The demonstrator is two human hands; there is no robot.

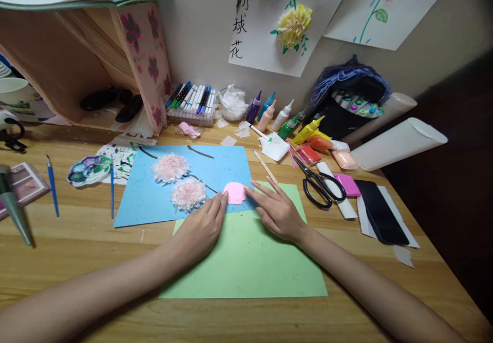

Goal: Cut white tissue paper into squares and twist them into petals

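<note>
A flattened piece of pink modelling clay (234, 193) lies on the lower right part of the blue sheet (154, 217). My left hand (203, 223) rests at its left side, fingers stretched out close together, tips at the clay's edge. From the other side my right hand (280, 210) reaches in with fingers spread, a fingertip touching the clay's right edge. Two fluffy pale-pink paper flowers (170, 168) are on the blue sheet, beside dark painted stems (202, 152). Partly beneath the blue sheet and my hands is a green sheet (246, 266).
Black-handled scissors (319, 186), a wooden stick (265, 166) and a phone (381, 212) lie to the right. Paint bottles (283, 115), a marker box (190, 101) and a tissue bowl (233, 102) line the wall. Paintbrushes (52, 186) lie left, near a paint-smeared palette (85, 171).
</note>
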